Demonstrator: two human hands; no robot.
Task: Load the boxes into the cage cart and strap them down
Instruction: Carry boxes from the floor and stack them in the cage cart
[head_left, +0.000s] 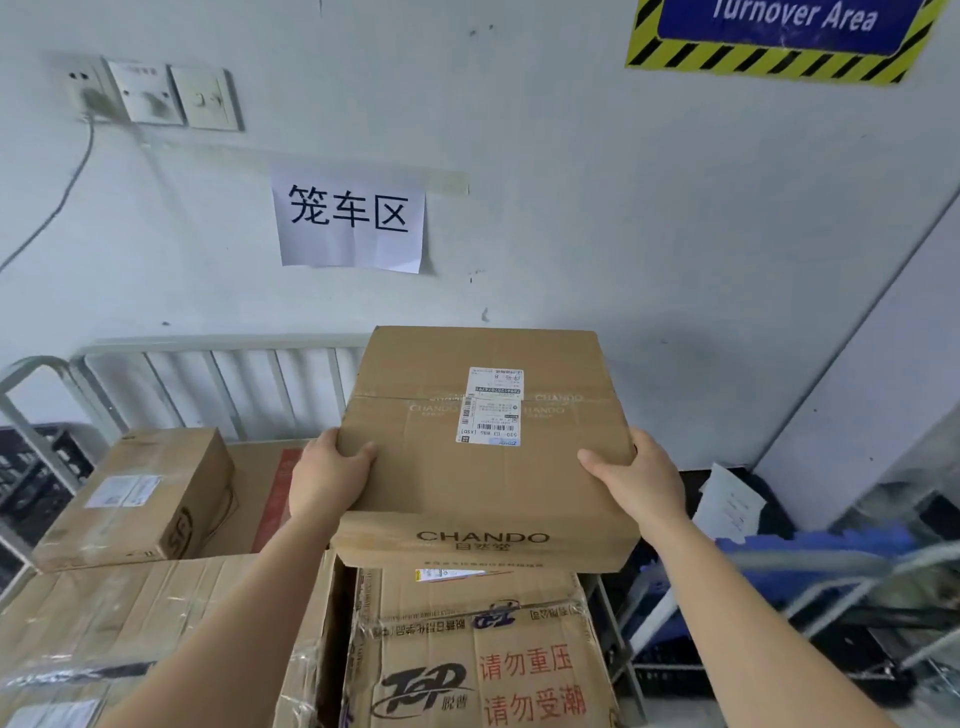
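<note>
A brown CHANDO box (483, 483) with a white shipping label on top is held up over the cage cart (218, 348). My left hand (324, 478) grips its left edge, thumb on top. On the right edge my right hand (636, 478) does the same. Below the held box lies a box printed TOP (478, 660) with red characters. A small taped box (140, 499) sits on a wide flat box (130, 613) at the left, all inside the cart's grey barred frame. No strap is in view.
A white wall with a paper sign (350, 221), sockets (150, 93) and a hazard-striped sign (779, 36) stands close behind the cart. Black crates (36, 467) are at the far left. At the right are a blue pallet (831, 566), papers (730, 501) and a metal frame.
</note>
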